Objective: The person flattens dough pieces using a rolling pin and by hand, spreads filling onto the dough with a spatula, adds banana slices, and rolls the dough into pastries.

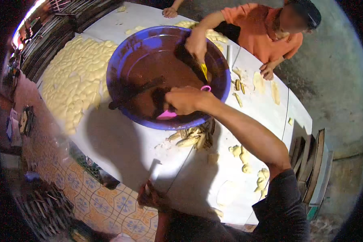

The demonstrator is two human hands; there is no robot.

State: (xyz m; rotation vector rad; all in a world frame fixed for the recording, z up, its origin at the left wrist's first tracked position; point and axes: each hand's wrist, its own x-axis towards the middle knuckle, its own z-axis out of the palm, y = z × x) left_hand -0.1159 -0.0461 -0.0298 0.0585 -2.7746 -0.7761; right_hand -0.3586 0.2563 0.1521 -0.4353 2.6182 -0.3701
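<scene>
A large blue basin [168, 126] holds a dark brown mass or liquid. My right hand [184, 101] reaches over its near rim, closed on a pink plastic tool. The tool's pink flat part [166, 115] shows below my fingers. A pink ring [205, 88] shows beside my wrist; I cannot tell whether it belongs to the tool. My left hand [150, 197] is at the near table edge, in shadow, its fingers curled. A pale narrow strip [154, 170] shows just beyond it; whether I hold it is unclear. Banana-like pieces [193, 139] lie against the basin's near side.
Flattened pale yellow lumps [78, 76] cover the left of the white table [189, 181]. Smaller pale pieces [242, 155] lie at right. A person in an orange shirt [250, 24] reaches into the basin with something yellow [204, 71]. Another person's hand [170, 13] rests far back. Trays [312, 165] stand at right.
</scene>
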